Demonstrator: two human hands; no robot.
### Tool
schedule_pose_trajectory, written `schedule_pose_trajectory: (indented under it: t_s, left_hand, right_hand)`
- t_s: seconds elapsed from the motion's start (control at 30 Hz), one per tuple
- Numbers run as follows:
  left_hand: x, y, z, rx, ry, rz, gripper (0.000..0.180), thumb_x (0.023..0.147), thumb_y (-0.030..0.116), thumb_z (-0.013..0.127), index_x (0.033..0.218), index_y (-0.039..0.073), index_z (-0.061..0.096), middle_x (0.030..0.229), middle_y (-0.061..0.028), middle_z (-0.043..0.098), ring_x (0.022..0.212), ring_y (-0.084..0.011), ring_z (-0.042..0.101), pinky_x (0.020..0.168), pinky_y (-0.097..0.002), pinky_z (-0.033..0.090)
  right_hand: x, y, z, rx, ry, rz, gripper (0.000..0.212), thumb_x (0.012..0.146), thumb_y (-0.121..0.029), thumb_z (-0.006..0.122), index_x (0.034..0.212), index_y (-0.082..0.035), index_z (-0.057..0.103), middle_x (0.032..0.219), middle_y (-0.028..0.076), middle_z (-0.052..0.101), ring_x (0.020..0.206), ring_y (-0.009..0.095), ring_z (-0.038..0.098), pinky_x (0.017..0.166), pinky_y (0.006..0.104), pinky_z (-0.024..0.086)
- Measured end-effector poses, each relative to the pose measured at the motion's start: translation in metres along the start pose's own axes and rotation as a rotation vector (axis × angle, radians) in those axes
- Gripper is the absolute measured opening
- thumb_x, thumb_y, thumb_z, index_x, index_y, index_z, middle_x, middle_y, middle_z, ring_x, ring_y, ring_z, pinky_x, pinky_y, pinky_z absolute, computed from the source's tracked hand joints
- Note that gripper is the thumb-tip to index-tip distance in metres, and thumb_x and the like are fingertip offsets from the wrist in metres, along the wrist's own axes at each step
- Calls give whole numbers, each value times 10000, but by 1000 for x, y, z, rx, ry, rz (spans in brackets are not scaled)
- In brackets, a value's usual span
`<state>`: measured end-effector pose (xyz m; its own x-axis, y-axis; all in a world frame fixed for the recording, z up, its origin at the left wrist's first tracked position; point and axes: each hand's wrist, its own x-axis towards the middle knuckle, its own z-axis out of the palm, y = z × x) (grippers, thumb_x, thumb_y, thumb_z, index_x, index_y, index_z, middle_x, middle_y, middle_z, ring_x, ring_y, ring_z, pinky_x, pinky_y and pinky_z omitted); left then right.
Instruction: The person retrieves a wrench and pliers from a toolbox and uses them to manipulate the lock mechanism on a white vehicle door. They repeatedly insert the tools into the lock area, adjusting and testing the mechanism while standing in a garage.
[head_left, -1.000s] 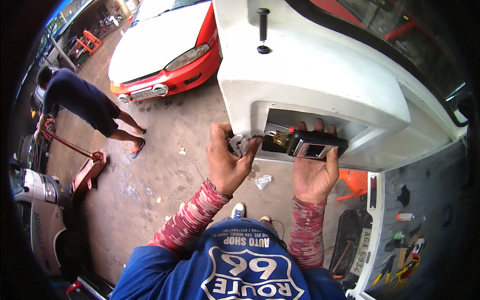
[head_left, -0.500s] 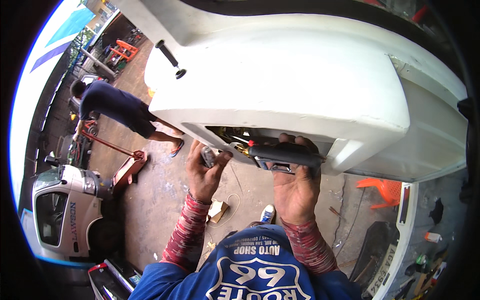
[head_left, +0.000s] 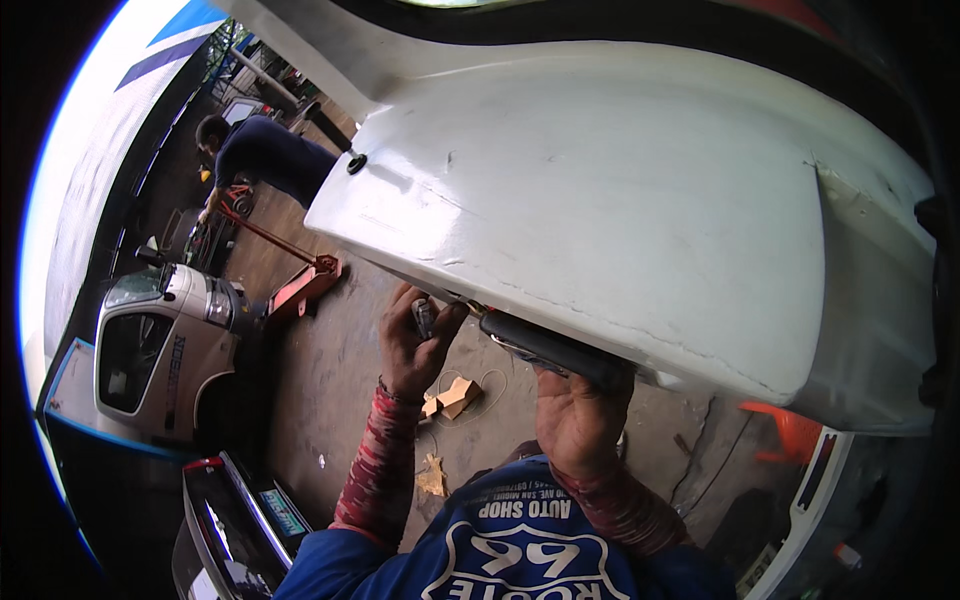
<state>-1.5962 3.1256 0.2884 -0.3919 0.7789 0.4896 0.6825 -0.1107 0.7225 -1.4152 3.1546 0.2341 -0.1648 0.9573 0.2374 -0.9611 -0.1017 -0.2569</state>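
Observation:
My left hand (head_left: pixel 410 345) is closed around a small grey object (head_left: pixel 424 318), its kind unclear, just below the lower edge of a white vehicle body panel (head_left: pixel 590 190). My right hand (head_left: pixel 582 420), palm up, grips a long black handle-like part (head_left: pixel 555 350) with a metal bracket under it. A small brass-coloured piece (head_left: pixel 474 310) shows at its left end, close to my left thumb. The part lies along the panel's edge, which hides the opening behind it and the tips of my right fingers.
A black strut (head_left: pixel 330 130) stands at the panel's left corner. Further left a person (head_left: pixel 265 155) bends over a red floor jack (head_left: pixel 305 285), near a white vehicle cab (head_left: pixel 150 350). Cardboard pieces (head_left: pixel 460 396) lie on the floor; an orange chair (head_left: pixel 780 430) is at right.
My view has shifted, and the panel now covers the opening that showed before. The black part sits closer under the panel's edge, tilted down to the right. Both hands keep their holds.

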Motion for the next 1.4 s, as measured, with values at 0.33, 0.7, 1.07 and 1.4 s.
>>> schedule_pose_trajectory:
  t_s: [0.33,0.7,1.07,1.4]
  left_hand:
    - [-9,-5,-16,-124,-96,-161,298,894,148,739,1104,-55,684,850,-29,531,737,-105,485,648,-259,406]
    - [-26,47,-30,-343,9,-168,102,951,72,692,928,-23,660,864,-47,633,780,-120,591,709,-263,474]
    - [-32,68,54,-109,8,15,978,592,339,1009,1270,5,389,1030,-143,620,925,-241,670,801,-356,560]
    - [-28,75,60,41,8,18,965,629,346,966,1265,-26,342,1005,-200,608,868,-285,704,709,-363,577]
  right_hand:
    - [-5,-5,11,33,37,27,470,985,-34,587,1436,-37,456,1420,137,548,1304,282,559,1119,480,444]
    - [14,-12,16,-251,-42,5,510,1026,-320,562,1470,-106,433,1467,178,524,1364,290,512,1115,489,440]
    - [29,-17,17,-181,-182,39,691,958,-508,620,1455,-79,407,1436,262,486,1316,367,520,1084,468,463]
    - [25,-14,12,-353,-93,54,820,928,-726,519,1416,-76,406,1412,263,496,1300,366,525,1107,493,426]
